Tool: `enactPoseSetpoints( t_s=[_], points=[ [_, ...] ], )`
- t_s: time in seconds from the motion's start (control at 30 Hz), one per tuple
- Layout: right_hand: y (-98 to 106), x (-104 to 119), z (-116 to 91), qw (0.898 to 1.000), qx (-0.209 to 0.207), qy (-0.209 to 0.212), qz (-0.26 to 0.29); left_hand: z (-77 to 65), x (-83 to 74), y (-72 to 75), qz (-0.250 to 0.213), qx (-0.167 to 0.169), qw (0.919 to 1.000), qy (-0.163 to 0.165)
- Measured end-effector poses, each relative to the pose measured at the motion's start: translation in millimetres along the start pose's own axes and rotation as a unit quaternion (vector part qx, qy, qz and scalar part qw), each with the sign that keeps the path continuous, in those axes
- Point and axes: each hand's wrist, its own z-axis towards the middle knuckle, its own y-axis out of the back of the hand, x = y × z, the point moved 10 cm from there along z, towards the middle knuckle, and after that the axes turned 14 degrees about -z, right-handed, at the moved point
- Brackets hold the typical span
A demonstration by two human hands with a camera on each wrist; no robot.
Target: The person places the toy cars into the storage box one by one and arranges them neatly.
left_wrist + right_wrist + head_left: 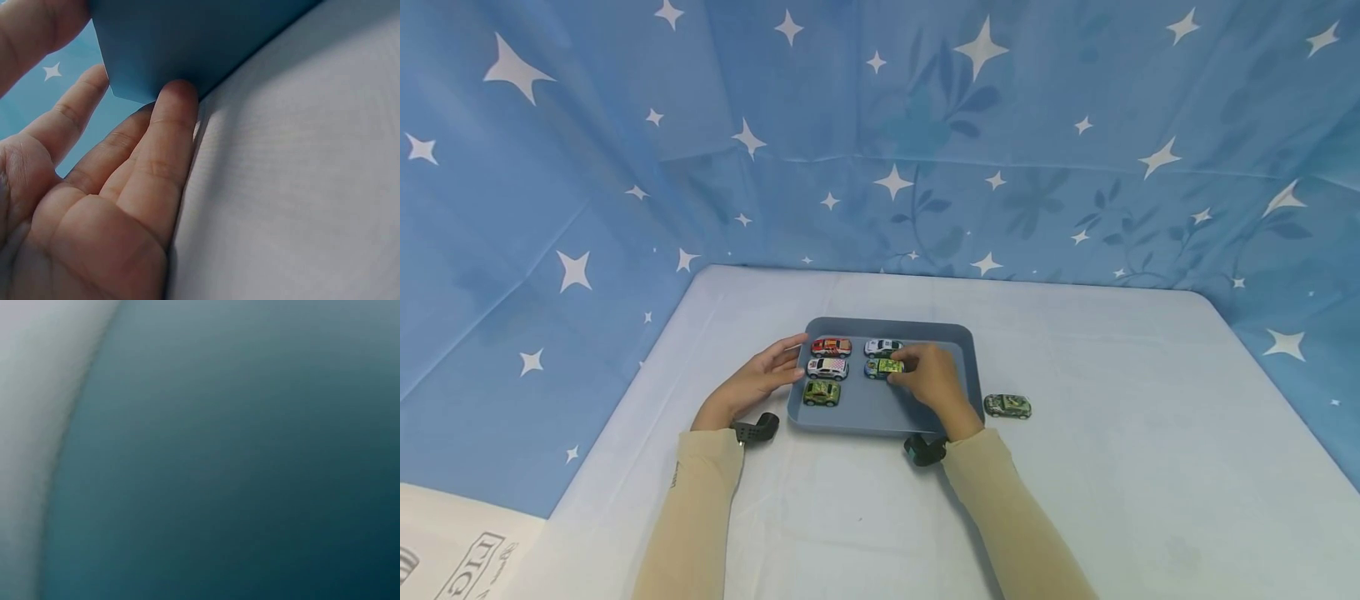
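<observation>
My right hand (936, 383) reaches over the blue-grey tray (868, 412) and pinches a green-and-yellow toy car (880, 368) between thumb and fingers. Just behind that car stands a white-and-black toy car (882, 347). Along the tray's left side are a red toy car (831, 347), a white patterned one (827, 368) and a green one (822, 393). My left hand (758, 382) has its fingers extended against the tray's left wall, and the left wrist view shows the fingertips (177, 97) touching it. A blurred tray surface (219, 456) fills most of the right wrist view.
A dark green toy car (1007, 406) sits on the white tablecloth (1150, 433), right of the tray. Blue cloth with white stars (850, 125) hangs behind and beside the table. At the lower left lies a pale printed sheet (460, 542).
</observation>
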Motion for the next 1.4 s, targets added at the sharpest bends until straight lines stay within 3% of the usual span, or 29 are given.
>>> enactPoseSetpoints(
  t_s=[0.5,0.7,0.97,1.4],
  points=[
    [-0.7,-5.0,-0.3,1.0,0.018,0.003,0.007,-1.4,-1.5,-0.7,-0.004,-0.002,1.0,0.001],
    [5.4,-9.5,-3.4,0.999,0.03,0.016,0.034,-0.9,-2.1,-1.0,0.001,-0.002,1.0,0.002],
    [10.5,-12.3,-8.7,0.996,0.035,0.071,0.045,-2.6,-2.7,0.1,-0.001,-0.001,1.0,-0.005],
    [18.5,-18.3,-23.1,0.98,0.094,0.131,0.115,-1.7,-1.4,0.4,0.001,-0.002,1.0,-0.004]
  ],
)
